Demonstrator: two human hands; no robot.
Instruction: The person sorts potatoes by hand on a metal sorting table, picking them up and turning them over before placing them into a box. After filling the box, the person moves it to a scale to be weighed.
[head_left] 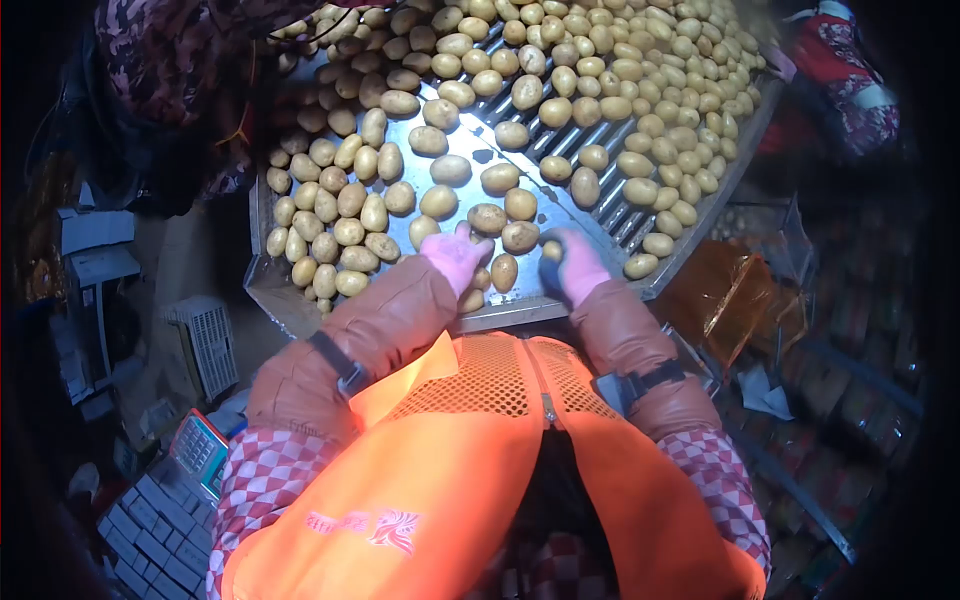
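My left hand (455, 258), in a pink glove, is closed at the near part of the metal sorting table (565, 215). A sliver of a potato (477, 239) shows between its fingers; the rest is hidden. Right beside it lie a brownish potato (487, 217) and another potato (504, 272). My right hand (577, 264), gloved in pink with a dark palm, curls around a small potato (552, 250). Between both hands rests a single potato (520, 237).
Potatoes crowd the left side (350, 200) and the slatted right side (690, 130). Co-workers stand at the far left (170, 70) and far right (850, 80). An orange plastic bag (730, 300), a white crate (203, 345) and a scale (200, 450) flank me.
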